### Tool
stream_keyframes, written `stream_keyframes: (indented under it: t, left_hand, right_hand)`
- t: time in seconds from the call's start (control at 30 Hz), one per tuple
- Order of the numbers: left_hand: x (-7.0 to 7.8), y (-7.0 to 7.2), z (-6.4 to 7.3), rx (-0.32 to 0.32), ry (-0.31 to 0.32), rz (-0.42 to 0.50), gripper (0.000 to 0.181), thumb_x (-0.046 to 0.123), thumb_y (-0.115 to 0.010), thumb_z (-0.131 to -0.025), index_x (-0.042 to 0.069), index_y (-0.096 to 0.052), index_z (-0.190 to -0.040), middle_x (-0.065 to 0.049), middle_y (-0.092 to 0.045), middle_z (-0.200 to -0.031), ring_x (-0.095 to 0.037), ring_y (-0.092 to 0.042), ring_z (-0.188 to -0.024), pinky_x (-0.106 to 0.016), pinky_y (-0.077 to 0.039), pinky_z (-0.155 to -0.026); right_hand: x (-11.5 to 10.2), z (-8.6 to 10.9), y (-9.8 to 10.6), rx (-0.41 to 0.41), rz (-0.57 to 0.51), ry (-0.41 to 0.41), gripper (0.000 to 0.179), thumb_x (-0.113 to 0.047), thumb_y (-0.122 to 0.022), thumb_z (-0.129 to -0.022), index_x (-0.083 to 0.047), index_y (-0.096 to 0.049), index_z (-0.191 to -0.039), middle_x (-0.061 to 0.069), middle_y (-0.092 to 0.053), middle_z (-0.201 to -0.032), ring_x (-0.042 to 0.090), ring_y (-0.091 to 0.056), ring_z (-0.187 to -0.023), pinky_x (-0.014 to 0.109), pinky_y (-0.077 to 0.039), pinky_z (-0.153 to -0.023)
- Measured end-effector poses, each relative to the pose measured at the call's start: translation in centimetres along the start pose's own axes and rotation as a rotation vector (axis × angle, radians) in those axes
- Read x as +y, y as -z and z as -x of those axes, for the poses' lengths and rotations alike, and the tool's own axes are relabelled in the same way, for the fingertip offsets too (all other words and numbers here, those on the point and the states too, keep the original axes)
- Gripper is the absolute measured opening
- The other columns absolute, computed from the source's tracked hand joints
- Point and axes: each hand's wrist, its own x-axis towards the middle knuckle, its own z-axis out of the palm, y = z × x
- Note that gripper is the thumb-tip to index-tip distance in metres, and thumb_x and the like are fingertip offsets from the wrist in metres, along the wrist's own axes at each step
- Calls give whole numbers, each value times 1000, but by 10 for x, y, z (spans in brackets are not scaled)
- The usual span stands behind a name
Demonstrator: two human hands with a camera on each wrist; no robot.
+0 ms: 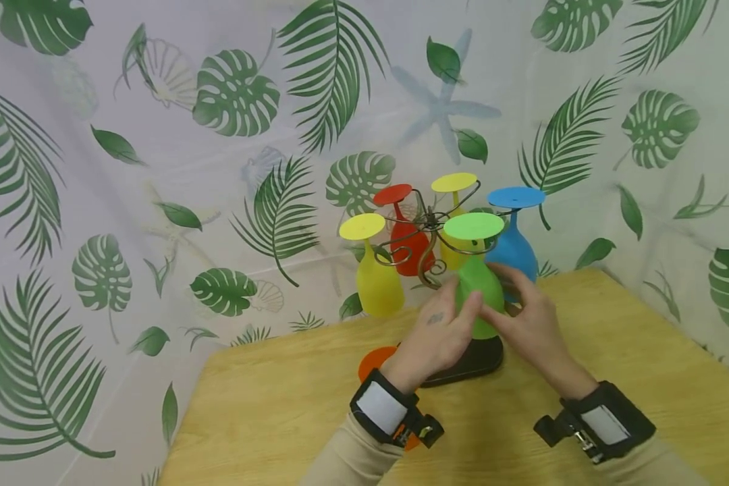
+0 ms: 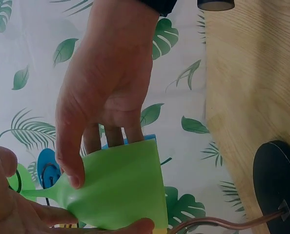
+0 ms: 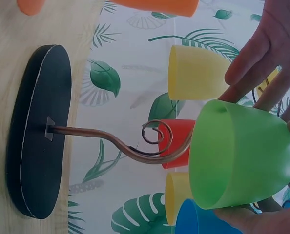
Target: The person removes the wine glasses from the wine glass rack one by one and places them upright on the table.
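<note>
A green plastic goblet (image 1: 482, 290) hangs upside down by its foot from a curled metal rack (image 1: 430, 223). My left hand (image 1: 439, 334) holds one side of its bowl, the thumb along the near face. From the other side my right hand (image 1: 530, 331) grips the bowl, thumb in front and other fingers behind, as the left wrist view also shows. The right wrist view looks into the open mouth of the green goblet (image 3: 252, 156), with fingers of both hands around it. The rack's black base (image 3: 40, 131) stands on the table.
Around the rack hang yellow goblets (image 1: 379, 290), a red goblet (image 1: 410, 250) and a blue goblet (image 1: 513, 246). An orange goblet (image 1: 375, 358) is on the wooden table (image 1: 267, 405), partly hidden by my left wrist. Behind is a leaf-patterned wall covering (image 1: 176, 135).
</note>
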Motion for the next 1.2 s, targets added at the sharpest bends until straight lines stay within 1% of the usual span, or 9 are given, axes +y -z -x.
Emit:
stream_keyframes:
  t: [0.07,0.27,0.4,0.53,0.67,0.77,0.9,1.1,1.2]
  left_hand:
    - [2,-1,-2,1,-24,15,64,50,-28,-104,4,-30,-149,-10,-47,-137,-17,-46,-118,-38,-43,-102]
    - [6,-1,-1,-14,-9,2,72,55,-23,-103,3,-22,-152,-12,-35,-150,-20,-36,-131,-41,-36,-108]
    - [6,0,3,-19,-65,14,67,51,-24,-104,5,-23,-152,-12,-40,-145,-18,-40,-127,-39,-40,-106]
    - [6,1,6,-21,-104,-9,66,49,-21,-105,3,-24,-152,-13,-38,-147,-18,-37,-130,-39,-37,-108]
    - [7,1,10,-13,-118,-33,66,49,-17,-106,0,-23,-151,-13,-32,-152,-19,-29,-136,-41,-33,-111]
    - [8,1,15,-10,-149,-23,64,46,-17,-106,0,-26,-150,-11,-37,-148,-16,-34,-133,-39,-36,-109]
    - [8,3,25,-19,-175,-5,56,40,-18,-108,3,-29,-148,-8,-45,-138,-12,-43,-122,-36,-43,-102]
    - [4,0,50,-31,-137,7,51,35,-22,-108,3,-31,-147,-6,-47,-132,-12,-47,-112,-32,-48,-96]
    - [2,-5,63,-27,-150,23,49,33,-24,-108,3,-31,-147,-6,-46,-134,-11,-47,-112,-30,-48,-95]
  right_hand:
    - [0,-1,3,20,10,3,65,-4,-78,-79,3,-49,-136,27,-54,-128,44,-56,-107,59,-52,-75]
    - [-3,-2,10,26,16,3,65,-4,-79,-78,2,-49,-136,25,-55,-129,43,-56,-108,54,-50,-78]
    - [-6,1,13,17,2,5,64,-3,-79,-78,1,-51,-134,22,-54,-131,41,-55,-111,44,-49,-81]
    - [-9,4,14,33,3,23,64,-4,-80,-76,-2,-53,-133,18,-54,-132,39,-54,-113,23,-49,-81]
    - [-12,8,14,53,12,42,66,-3,-81,-74,-3,-53,-134,15,-55,-132,36,-54,-114,18,-47,-81]
    - [-14,14,14,67,27,57,68,0,-82,-73,-2,-53,-134,16,-55,-131,36,-55,-113,19,-47,-81]
    - [-19,23,15,70,60,70,68,-1,-83,-72,-1,-53,-133,17,-56,-129,34,-56,-112,19,-49,-79]
    - [-25,45,12,39,46,91,67,4,-83,-68,2,-55,-129,13,-58,-123,3,-53,-113,10,-47,-79]
    - [-28,56,11,11,0,81,69,7,-83,-67,-1,-56,-130,8,-57,-122,1,-52,-112,9,-46,-81]
